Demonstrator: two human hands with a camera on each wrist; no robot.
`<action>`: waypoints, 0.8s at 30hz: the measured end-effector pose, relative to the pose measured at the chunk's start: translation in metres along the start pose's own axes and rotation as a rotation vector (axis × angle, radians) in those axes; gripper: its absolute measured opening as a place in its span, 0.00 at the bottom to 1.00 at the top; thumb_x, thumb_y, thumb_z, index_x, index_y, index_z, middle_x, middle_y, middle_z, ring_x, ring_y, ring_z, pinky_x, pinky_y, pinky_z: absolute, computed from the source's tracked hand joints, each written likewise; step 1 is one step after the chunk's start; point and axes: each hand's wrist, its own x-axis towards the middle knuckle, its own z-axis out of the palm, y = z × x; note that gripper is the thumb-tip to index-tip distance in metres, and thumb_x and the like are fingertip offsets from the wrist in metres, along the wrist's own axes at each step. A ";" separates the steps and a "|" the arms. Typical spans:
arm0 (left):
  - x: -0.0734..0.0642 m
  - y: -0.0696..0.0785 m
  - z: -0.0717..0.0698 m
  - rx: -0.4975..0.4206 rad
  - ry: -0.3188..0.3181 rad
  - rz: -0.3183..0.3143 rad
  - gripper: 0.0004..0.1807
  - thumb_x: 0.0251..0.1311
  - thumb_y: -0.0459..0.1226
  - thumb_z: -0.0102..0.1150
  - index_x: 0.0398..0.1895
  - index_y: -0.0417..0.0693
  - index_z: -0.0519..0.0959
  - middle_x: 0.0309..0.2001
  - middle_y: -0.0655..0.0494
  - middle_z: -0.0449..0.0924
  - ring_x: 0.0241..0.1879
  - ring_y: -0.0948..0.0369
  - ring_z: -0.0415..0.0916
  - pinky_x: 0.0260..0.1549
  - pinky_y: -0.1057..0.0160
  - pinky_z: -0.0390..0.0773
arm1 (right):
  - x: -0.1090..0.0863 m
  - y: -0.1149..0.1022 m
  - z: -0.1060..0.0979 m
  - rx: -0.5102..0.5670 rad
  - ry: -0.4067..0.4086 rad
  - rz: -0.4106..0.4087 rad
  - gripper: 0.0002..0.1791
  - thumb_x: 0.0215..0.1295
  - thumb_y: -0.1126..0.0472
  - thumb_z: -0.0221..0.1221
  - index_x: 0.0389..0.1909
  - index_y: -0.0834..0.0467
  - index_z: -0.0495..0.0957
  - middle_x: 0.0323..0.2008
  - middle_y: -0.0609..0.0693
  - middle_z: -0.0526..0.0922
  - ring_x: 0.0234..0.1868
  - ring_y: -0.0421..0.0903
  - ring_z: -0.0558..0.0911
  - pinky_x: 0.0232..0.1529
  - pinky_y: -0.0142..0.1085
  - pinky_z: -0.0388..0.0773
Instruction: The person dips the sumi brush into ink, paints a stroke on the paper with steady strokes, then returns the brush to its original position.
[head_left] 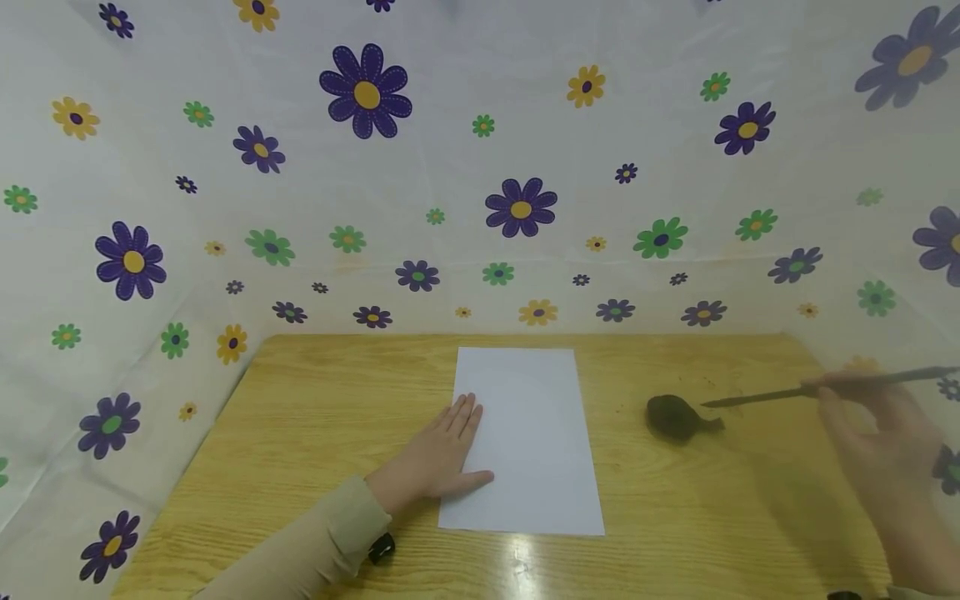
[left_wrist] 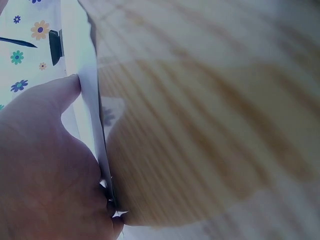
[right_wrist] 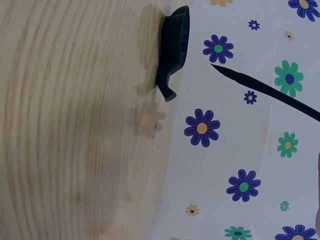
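Observation:
A white sheet of paper (head_left: 536, 442) lies lengthwise on the wooden table. My left hand (head_left: 442, 450) rests on its left edge, fingers straight and thumb spread toward the near part. In the left wrist view the thumb side of that hand (left_wrist: 45, 150) lies along the paper's edge (left_wrist: 89, 85). My right hand (head_left: 885, 442) holds a thin dark writing brush (head_left: 772, 397) raised at the right, its pointed black tip aimed left. Just left of the tip sits a small black ink dish (head_left: 672, 418) with a short spout-like handle. The right wrist view shows the brush (right_wrist: 265, 90) apart from the dish (right_wrist: 173, 42).
The wooden table (head_left: 322, 400) has small dark specks near the ink dish. A white cloth with printed flowers (head_left: 435, 167) hangs behind the table and along both sides. A small black device (head_left: 382, 548) shows under my left wrist.

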 end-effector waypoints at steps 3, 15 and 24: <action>0.000 -0.001 0.000 -0.003 0.002 0.001 0.55 0.74 0.68 0.45 0.86 0.36 0.47 0.87 0.38 0.40 0.87 0.45 0.40 0.86 0.50 0.51 | 0.002 -0.005 0.004 -0.015 0.001 0.016 0.08 0.59 0.79 0.61 0.37 0.71 0.87 0.43 0.13 0.82 0.49 0.15 0.77 0.74 0.21 0.66; 0.003 -0.003 0.004 0.020 -0.001 -0.001 0.56 0.74 0.69 0.42 0.86 0.37 0.46 0.87 0.39 0.39 0.87 0.46 0.39 0.86 0.50 0.50 | 0.007 -0.027 0.025 -0.101 -0.065 0.109 0.12 0.65 0.73 0.63 0.39 0.55 0.90 0.42 0.06 0.77 0.50 0.11 0.73 0.62 0.14 0.62; 0.003 -0.003 0.005 0.031 -0.002 -0.001 0.56 0.74 0.70 0.42 0.86 0.37 0.46 0.87 0.39 0.39 0.87 0.46 0.39 0.86 0.50 0.50 | 0.011 -0.049 0.048 -0.027 -0.109 0.188 0.06 0.70 0.71 0.63 0.42 0.69 0.87 0.41 0.10 0.78 0.48 0.15 0.75 0.56 0.14 0.65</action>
